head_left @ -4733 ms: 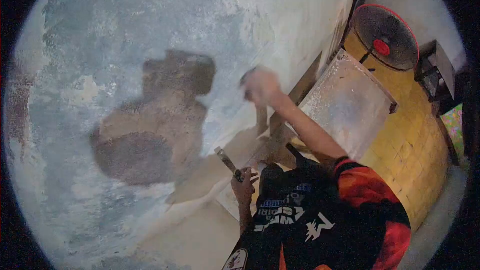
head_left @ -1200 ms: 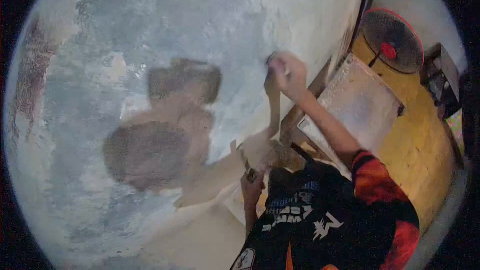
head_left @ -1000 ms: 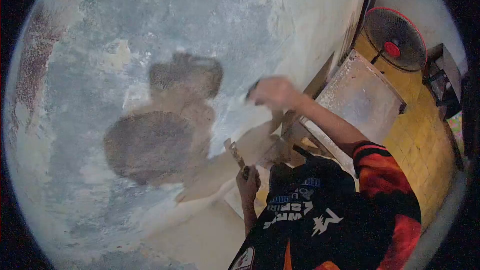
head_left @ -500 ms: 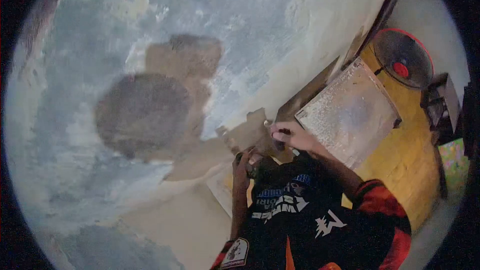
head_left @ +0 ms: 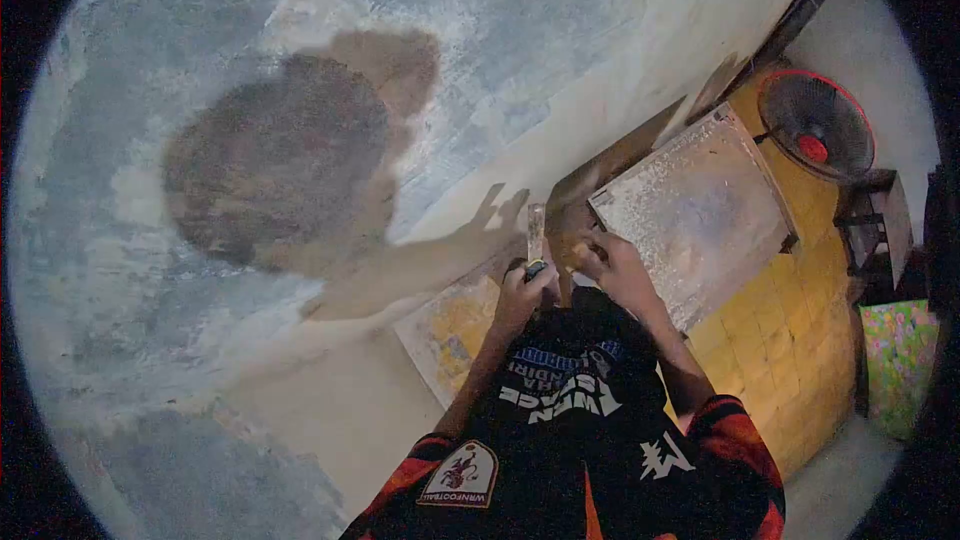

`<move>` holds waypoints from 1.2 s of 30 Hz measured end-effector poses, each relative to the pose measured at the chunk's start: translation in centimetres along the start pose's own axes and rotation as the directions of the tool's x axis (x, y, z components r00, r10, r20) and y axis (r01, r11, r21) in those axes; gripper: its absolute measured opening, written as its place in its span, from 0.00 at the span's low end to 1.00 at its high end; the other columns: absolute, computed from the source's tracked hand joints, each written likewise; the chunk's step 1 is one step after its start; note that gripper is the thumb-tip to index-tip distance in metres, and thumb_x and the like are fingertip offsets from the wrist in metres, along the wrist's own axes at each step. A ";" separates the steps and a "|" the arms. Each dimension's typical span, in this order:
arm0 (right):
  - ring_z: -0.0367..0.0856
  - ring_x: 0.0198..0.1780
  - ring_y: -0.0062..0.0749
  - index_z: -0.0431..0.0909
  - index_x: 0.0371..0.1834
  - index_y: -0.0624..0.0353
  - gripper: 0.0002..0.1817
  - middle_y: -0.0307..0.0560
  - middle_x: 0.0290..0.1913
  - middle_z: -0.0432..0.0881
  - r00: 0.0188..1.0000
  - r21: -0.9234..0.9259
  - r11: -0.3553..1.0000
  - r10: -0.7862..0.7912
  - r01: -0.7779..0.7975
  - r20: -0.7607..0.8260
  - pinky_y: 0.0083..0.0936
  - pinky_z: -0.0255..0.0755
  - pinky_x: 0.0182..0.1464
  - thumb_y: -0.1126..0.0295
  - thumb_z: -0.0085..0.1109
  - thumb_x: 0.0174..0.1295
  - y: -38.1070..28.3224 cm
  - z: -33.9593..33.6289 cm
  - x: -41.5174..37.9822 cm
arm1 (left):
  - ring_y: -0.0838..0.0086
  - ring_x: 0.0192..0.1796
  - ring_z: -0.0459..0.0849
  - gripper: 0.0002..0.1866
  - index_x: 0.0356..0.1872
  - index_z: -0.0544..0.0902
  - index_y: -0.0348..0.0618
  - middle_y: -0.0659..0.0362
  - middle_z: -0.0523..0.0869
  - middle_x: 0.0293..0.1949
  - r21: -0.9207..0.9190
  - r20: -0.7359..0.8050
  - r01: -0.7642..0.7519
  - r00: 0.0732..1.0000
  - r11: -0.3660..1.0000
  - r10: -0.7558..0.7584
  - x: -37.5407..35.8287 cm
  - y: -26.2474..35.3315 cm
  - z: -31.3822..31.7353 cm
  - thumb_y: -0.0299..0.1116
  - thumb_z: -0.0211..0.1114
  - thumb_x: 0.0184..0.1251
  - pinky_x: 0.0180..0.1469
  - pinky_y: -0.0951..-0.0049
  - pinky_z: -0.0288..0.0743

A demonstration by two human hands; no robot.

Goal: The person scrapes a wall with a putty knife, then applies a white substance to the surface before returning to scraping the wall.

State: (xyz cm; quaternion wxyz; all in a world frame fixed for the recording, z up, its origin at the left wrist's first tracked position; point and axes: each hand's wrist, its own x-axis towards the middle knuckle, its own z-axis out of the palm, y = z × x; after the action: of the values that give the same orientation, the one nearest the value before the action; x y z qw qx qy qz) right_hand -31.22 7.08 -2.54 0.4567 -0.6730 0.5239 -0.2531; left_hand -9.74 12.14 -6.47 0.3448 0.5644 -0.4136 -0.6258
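My left hand (head_left: 522, 295) is closed around the dark handle of what looks like a scraper (head_left: 536, 228). Its narrow, flat, pale blade points up toward the wall. Just to the right is my right hand (head_left: 622, 275), raised with its fingers curled in. Whether anything sits between those fingers is hidden. A small gap separates the two hands, and both are in front of my chest. Close beyond them stands the wall (head_left: 520, 35), patchy grey-blue with a pale smooth band lower down.
A worn, whitish board-like surface (head_left: 700, 215) lies at the right above the yellow tiled floor (head_left: 770, 360). Past it stand a red-rimmed fan (head_left: 818, 125) and a dark wooden piece of furniture (head_left: 878, 225). Another pale-edged panel (head_left: 455, 330) is at my left.
My hands have moved apart, and the scraper now shows upright in my left hand. The right hand has drawn a little right. The view has shifted slightly, and the shadows on the wall moved.
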 end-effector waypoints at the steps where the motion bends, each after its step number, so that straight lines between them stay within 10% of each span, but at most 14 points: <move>1: 0.85 0.45 0.55 0.78 0.61 0.64 0.22 0.62 0.42 0.85 0.997 0.092 0.996 -0.004 0.011 -0.073 0.39 0.77 0.52 0.66 0.61 0.67 -1.5 -0.2 -0.4 | 0.71 0.37 0.86 0.11 0.43 0.82 0.34 0.55 0.86 0.35 -0.084 -0.025 0.061 0.998 0.995 -0.064 0.3 0.0 0.1 0.34 0.65 0.70 0.44 0.69 0.77; 3: 0.84 0.46 0.57 0.74 0.66 0.64 0.26 0.63 0.43 0.84 0.995 0.074 0.997 0.030 -0.023 -0.095 0.39 0.76 0.53 0.65 0.61 0.67 -3.9 0.5 -0.3 | 0.67 0.39 0.86 0.11 0.44 0.82 0.32 0.53 0.86 0.35 -0.259 -0.047 0.175 0.980 0.950 -0.193 1.6 -0.1 0.6 0.31 0.63 0.70 0.45 0.65 0.77; 8: 0.81 0.48 0.60 0.54 0.80 0.58 0.40 0.69 0.49 0.81 0.955 -0.238 0.968 -0.137 0.073 -0.262 0.44 0.74 0.56 0.59 0.59 0.68 -4.5 5.4 0.3 | 0.61 0.43 0.83 0.09 0.46 0.77 0.32 0.50 0.83 0.40 0.369 0.164 -0.248 0.966 0.896 0.200 3.0 0.8 -0.3 0.23 0.59 0.67 0.50 0.60 0.76; 13: 0.82 0.51 0.57 0.57 0.79 0.59 0.35 0.68 0.50 0.81 0.937 0.010 1.000 0.004 -0.001 -0.351 0.40 0.74 0.57 0.66 0.55 0.69 -6.3 7.5 0.8 | 0.58 0.49 0.85 0.19 0.54 0.77 0.31 0.44 0.84 0.47 0.571 0.264 -0.372 0.927 0.732 0.266 1.3 5.2 -2.7 0.28 0.65 0.64 0.53 0.62 0.76; 19: 0.79 0.46 0.29 0.56 0.80 0.56 0.35 0.54 0.52 0.83 0.888 0.431 0.896 0.282 -0.109 -0.362 0.24 0.72 0.53 0.72 0.47 0.67 -6.5 9.6 1.0 | 0.74 0.41 0.86 0.17 0.45 0.85 0.30 0.53 0.89 0.38 0.183 0.222 0.067 0.969 0.981 -0.108 1.2 4.0 -8.9 0.37 0.69 0.65 0.45 0.72 0.78; 20: 0.79 0.45 0.28 0.56 0.81 0.55 0.35 0.52 0.53 0.83 0.879 0.516 0.842 0.358 -0.158 -0.315 0.22 0.71 0.52 0.72 0.47 0.67 -6.3 9.4 0.7 | 0.77 0.34 0.83 0.16 0.34 0.86 0.31 0.57 0.86 0.31 0.089 0.141 -0.154 0.980 0.984 0.141 1.2 2.7 -9.8 0.38 0.69 0.66 0.37 0.73 0.75; 26: 0.70 0.25 0.21 0.54 0.82 0.47 0.41 0.38 0.33 0.75 0.828 0.630 0.723 0.516 -0.284 -0.219 0.22 0.68 0.29 0.74 0.55 0.64 -6.9 11.3 0.5 | 0.82 0.23 0.70 0.18 0.20 0.75 0.37 0.67 0.71 0.19 -0.063 -0.067 -0.062 0.996 0.996 0.057 0.3 3.2 -13.5 0.35 0.71 0.65 0.27 0.76 0.62; 28: 0.69 0.23 0.20 0.54 0.82 0.44 0.40 0.38 0.31 0.74 0.840 0.601 0.749 0.493 -0.279 -0.226 0.22 0.68 0.27 0.73 0.54 0.65 -7.5 11.6 0.6 | 0.78 0.33 0.80 0.10 0.30 0.82 0.35 0.61 0.80 0.32 -0.050 0.009 -0.043 0.999 0.998 0.043 0.4 3.4 -14.8 0.32 0.70 0.64 0.43 0.74 0.84; 36: 0.72 0.24 0.23 0.57 0.82 0.40 0.40 0.45 0.35 0.79 0.893 0.497 0.805 0.433 -0.324 -0.121 0.25 0.73 0.31 0.74 0.51 0.64 -5.9 12.2 0.4 | 0.65 0.50 0.86 0.24 0.62 0.69 0.33 0.52 0.80 0.44 -0.166 0.093 0.022 0.996 0.986 -0.007 -2.8 2.9 -13.7 0.23 0.65 0.68 0.49 0.67 0.86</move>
State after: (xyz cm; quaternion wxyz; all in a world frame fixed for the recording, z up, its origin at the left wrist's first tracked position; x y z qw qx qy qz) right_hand -18.29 11.16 -3.00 0.5821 -0.3914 0.6211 -0.3495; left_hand 4.11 11.71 -2.94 0.3667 0.5070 -0.3713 -0.6861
